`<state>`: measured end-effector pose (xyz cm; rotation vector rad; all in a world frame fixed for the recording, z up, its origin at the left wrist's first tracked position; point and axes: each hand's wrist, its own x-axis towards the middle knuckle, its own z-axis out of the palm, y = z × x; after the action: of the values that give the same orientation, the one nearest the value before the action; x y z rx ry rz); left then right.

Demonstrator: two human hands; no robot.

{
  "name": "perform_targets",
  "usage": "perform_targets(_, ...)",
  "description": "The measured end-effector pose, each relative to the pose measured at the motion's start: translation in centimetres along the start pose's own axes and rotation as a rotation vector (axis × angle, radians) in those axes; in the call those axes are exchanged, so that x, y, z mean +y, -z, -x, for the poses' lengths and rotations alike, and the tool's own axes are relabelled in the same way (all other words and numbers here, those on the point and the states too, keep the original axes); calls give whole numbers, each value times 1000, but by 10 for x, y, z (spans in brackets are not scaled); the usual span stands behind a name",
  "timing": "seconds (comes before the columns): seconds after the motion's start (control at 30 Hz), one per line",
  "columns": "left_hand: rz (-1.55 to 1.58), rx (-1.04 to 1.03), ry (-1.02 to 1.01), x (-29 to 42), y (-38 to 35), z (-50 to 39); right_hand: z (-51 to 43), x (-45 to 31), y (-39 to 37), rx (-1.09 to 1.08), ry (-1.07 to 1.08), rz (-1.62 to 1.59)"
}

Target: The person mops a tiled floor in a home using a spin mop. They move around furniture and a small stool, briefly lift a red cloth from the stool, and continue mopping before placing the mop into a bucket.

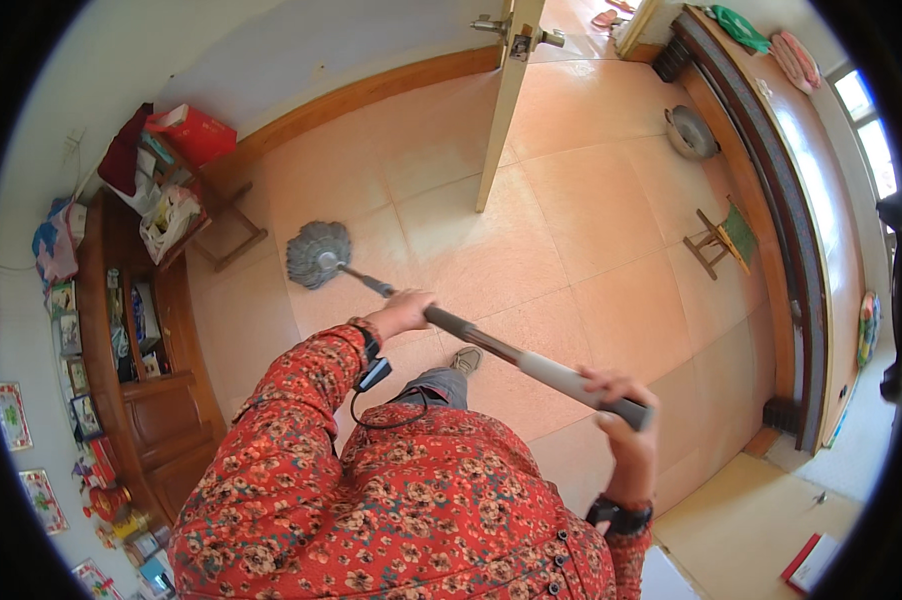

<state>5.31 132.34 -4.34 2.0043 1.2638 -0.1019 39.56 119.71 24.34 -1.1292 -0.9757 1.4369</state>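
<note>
A long-handled mop has its grey, round fibre head (319, 255) spread on the tiled floor (488, 262), left of the open door. My left hand (410, 310) is closed around the lower part of the mop handle (560, 375), near a dark grip. At the upper end of the handle, close to my body on the right, my right hand (625, 409) holds the dark end grip, its fingers partly lifted and blurred. The handle slants across in front of me. One of my shoes (467, 360) shows below it.
An open door (507, 112) juts into the room ahead. A wooden stand (230, 232) with bags and a wooden cabinet (167, 420) stand on the left. On the right are a folding stool (713, 238), a metal pan (691, 133) and a long raised wooden platform (803, 187).
</note>
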Motion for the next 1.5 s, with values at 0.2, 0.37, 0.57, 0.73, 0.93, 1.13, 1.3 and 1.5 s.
perform_targets(0.2, 162, -286, -307, 162, -7, -81, 32, -108, 97, 113, 248, 307)
perform_targets(0.37, 214, -335, -512, 308, -17, -114, 68, -182, 177, 91, 445, 326)
perform_targets(0.57, 189, -131, -575, 417, -23, -100, 110, -222, 267, -317, 976, 162)
perform_targets(0.73, -79, 239, -477, 416, -25, -93, 93, -205, 324, -445, 964, 160)
perform_targets(0.93, -83, 465, 13, 322, -36, -112, 31, -67, 273, -78, 374, 63)
perform_targets(1.13, 29, 529, 120, 280, -100, -120, 35, -40, 247, -16, 239, 155)
perform_targets(1.3, 90, 273, 96, 300, -126, -151, 82, -145, 285, 116, 553, 529)
perform_targets(1.5, 156, 290, -263, 417, -140, -172, 112, -226, 243, -208, 806, 570)
